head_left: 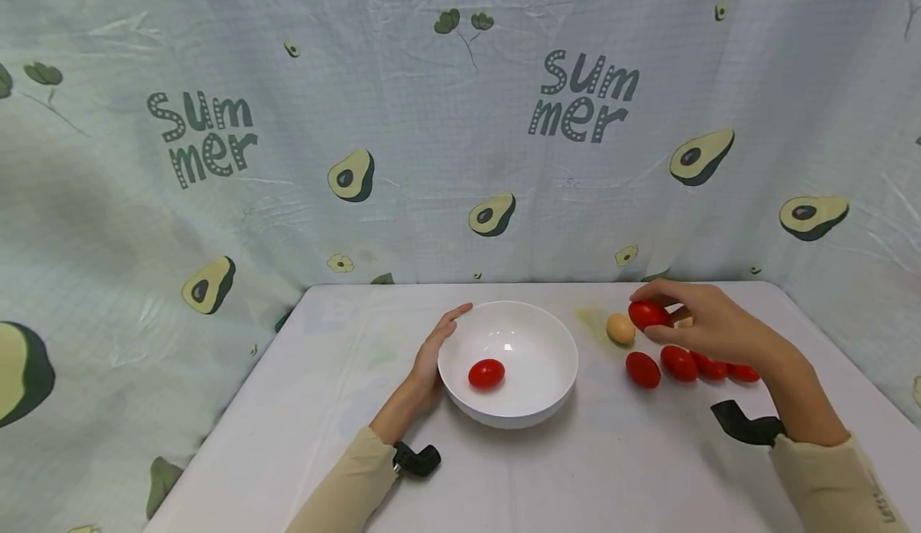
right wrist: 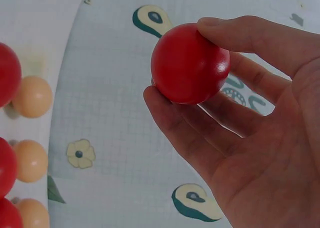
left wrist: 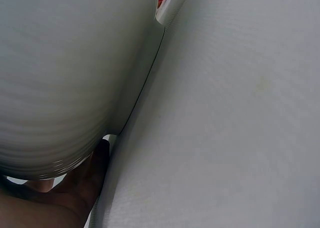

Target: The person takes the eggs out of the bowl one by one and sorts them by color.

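Observation:
Between the thumb and fingers of my right hand (head_left: 723, 324) is a glossy red egg (right wrist: 186, 64), raised over the right side of the table. In the head view, my left hand (head_left: 430, 355) rests along the left side of a white bowl (head_left: 548, 361), its fingers extended near the rim. Inside the bowl, left of its middle, lies one red egg (head_left: 486, 374). The left wrist view has mostly the bowl's outer wall (left wrist: 70, 73), with part of the dark hand (left wrist: 82, 190) against it at the bottom.
Beneath my right hand several red eggs (head_left: 643, 370) lie in a row. Behind them are tan eggs (head_left: 620, 329), partly covered by the hand. The white table (head_left: 345, 341) ends at a hanging cloth (head_left: 417, 117) printed with avocados.

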